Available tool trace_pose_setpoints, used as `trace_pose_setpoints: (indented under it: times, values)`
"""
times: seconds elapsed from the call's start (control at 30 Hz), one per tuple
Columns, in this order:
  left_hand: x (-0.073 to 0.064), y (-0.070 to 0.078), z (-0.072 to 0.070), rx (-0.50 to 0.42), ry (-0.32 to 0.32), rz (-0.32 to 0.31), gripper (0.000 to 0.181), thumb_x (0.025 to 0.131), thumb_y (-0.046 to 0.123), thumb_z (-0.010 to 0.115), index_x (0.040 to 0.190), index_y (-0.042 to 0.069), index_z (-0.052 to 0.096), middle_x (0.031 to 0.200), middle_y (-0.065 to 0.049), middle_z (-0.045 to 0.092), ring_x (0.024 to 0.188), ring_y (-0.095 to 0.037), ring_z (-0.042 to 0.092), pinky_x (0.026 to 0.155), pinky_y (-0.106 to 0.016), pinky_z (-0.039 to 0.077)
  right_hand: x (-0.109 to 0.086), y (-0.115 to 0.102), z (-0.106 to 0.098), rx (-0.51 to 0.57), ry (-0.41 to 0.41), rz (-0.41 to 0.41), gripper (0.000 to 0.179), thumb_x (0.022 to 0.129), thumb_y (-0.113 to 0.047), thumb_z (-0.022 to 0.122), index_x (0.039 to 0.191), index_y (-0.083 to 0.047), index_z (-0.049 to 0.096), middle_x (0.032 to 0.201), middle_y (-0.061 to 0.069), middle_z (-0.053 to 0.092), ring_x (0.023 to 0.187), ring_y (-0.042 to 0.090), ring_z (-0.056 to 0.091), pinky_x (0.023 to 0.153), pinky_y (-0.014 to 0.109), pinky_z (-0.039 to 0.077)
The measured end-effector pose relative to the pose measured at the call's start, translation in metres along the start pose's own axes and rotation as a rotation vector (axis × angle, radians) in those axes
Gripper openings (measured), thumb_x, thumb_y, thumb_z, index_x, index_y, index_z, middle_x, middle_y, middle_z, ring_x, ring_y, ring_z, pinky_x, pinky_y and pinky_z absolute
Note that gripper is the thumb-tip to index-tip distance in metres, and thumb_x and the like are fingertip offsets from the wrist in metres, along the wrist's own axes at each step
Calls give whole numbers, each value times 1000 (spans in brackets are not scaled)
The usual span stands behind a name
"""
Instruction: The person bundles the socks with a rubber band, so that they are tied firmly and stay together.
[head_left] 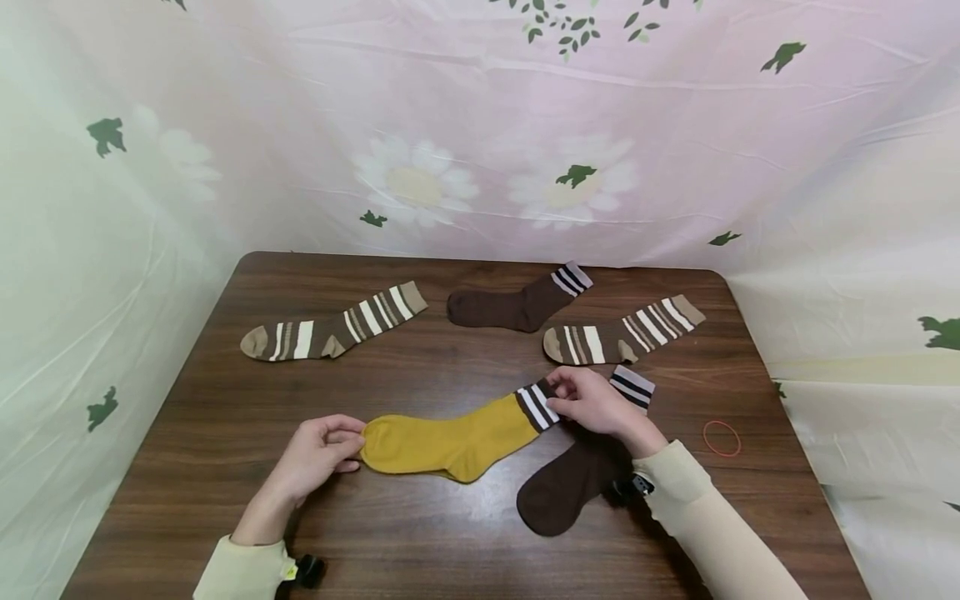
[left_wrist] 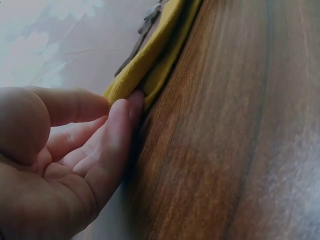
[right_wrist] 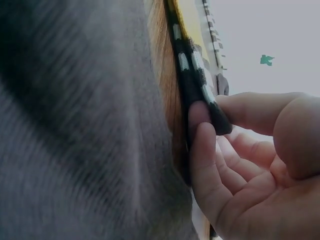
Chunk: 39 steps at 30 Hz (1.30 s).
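Left hand: my thumb and fingers pinch the toe of the yellow sock.
Right hand: my thumb and finger are clamped on the dark end of its cuff.
Yellow sock: mid-table, toe to the left, striped cuff to the right and farther.
Near brown sock: right of the yellow one, partly hidden by my right hand and arm.
Far row: far brown sock between left striped sock and right striped sock.
Red band: on the table, at the right.
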<state>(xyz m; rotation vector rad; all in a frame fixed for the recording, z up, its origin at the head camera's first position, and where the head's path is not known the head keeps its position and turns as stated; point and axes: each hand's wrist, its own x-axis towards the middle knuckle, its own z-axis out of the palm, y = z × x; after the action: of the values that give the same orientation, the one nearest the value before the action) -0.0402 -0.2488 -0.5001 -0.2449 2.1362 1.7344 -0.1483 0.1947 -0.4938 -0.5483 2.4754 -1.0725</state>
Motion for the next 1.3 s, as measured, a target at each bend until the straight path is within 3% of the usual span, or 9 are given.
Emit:
trace_pose_setpoints:
  times: [0.27, 0.9, 1.3]
  values:
    - [2, 4, -3, -1, 73, -13, 27, 101, -1, 66, 124, -15, 63, 104, -20, 76, 85, -14, 73, 71, -31, 63, 8, -5, 4, -16, 29, 21, 26, 96, -11, 75, 119, -1, 68, 86, 1, 68, 70, 12, 59, 65, 29, 50]
    - [5, -1, -15, 29, 106, -6, 26, 102, 0, 64, 124, -14, 63, 102, -18, 76, 83, -15, 74, 72, -30, 63, 30, -9, 6, 39, 24, -13, 26, 96, -5, 74, 119, 4, 66, 82, 4, 69, 64, 11, 60, 56, 27, 50]
    - [2, -2, -15, 142, 160, -10, 18, 98, 1, 69, 113, -9, 69, 90, -12, 75, 76, -18, 72, 64, -29, 62, 36, -13, 3, -47, 34, -18, 24, 95, -11, 76, 116, 0, 69, 87, 3, 70, 75, 13, 61, 68, 31, 51]
